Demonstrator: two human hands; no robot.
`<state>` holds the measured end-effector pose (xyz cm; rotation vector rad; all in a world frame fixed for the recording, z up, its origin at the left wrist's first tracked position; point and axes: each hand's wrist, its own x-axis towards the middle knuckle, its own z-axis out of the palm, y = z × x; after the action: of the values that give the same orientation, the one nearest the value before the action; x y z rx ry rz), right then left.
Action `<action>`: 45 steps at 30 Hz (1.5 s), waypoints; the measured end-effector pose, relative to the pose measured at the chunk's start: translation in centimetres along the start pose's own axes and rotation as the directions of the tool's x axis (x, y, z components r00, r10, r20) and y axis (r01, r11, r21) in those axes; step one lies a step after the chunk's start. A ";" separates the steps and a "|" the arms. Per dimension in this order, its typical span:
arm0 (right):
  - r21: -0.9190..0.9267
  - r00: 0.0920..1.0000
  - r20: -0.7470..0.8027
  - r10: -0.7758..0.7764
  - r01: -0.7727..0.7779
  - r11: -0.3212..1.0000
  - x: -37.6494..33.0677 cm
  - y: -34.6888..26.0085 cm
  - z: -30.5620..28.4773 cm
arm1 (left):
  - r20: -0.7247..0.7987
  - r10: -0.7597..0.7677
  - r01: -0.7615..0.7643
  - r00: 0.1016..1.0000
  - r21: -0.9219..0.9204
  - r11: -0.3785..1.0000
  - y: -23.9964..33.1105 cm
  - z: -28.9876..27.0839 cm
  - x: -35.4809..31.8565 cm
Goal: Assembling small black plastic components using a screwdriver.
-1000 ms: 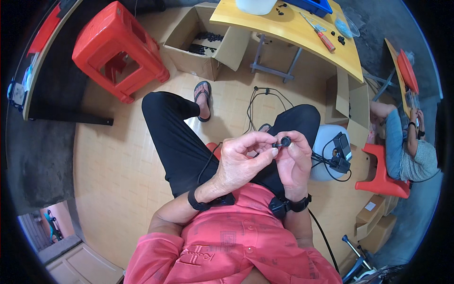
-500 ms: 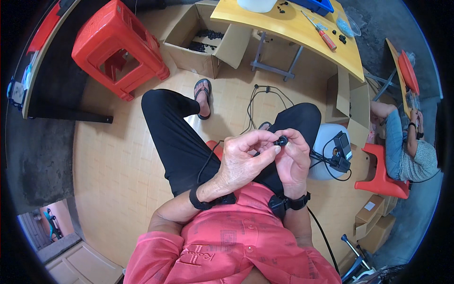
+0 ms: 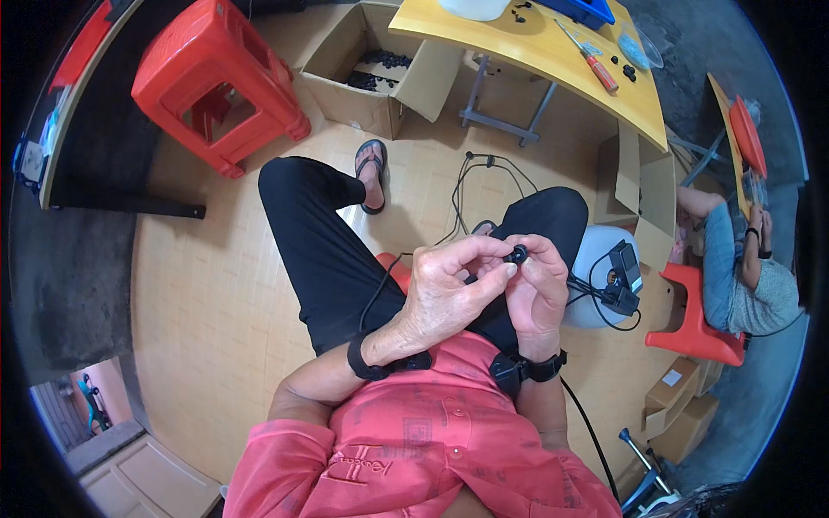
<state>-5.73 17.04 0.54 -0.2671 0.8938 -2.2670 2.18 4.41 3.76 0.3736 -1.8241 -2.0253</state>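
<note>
Over my lap, both hands meet on a small black round part. My left hand pinches it between thumb and fingertips. My right hand closes around it from the right side. A thin black cable runs from my lap down to the floor between my legs. Both wrists carry black bands. I sit in a red shirt and black trousers on a red stool.
A yellow table with a red-handled screwdriver stands ahead. An open cardboard box of black parts and a red stool sit at the left. A white container with a black device is at my right. Another person sits far right.
My hands stay together on the small black part; the fingers shift slightly around it. Nothing else has moved.
</note>
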 end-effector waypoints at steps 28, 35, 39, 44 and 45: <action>-0.061 0.999 -0.029 -0.027 0.026 0.998 -0.1 0.2 0.0 | -0.024 -0.036 0.037 0.999 0.034 0.999 0.5 0.0 0.1; -0.068 0.999 -0.041 -0.036 0.034 0.997 -0.2 0.2 0.0 | -0.015 -0.011 0.012 1.000 0.063 0.998 0.4 0.0 0.1; -0.074 0.998 -0.036 -0.041 0.038 0.997 -0.1 0.1 0.2 | -0.006 0.004 -0.004 1.000 0.035 0.999 0.5 0.0 0.2; -0.080 0.998 -0.040 -0.049 0.046 0.996 -0.1 0.1 0.3 | -0.002 -0.003 0.003 1.000 0.003 1.000 0.2 0.1 0.2; -0.080 0.998 -0.039 -0.049 0.045 0.996 -0.1 0.1 0.3 | -0.001 -0.002 0.002 1.000 0.002 1.000 0.1 0.0 0.2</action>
<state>-5.50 16.87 0.68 -0.2801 1.0098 -2.2909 2.01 4.37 3.86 0.3777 -1.8262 -2.0244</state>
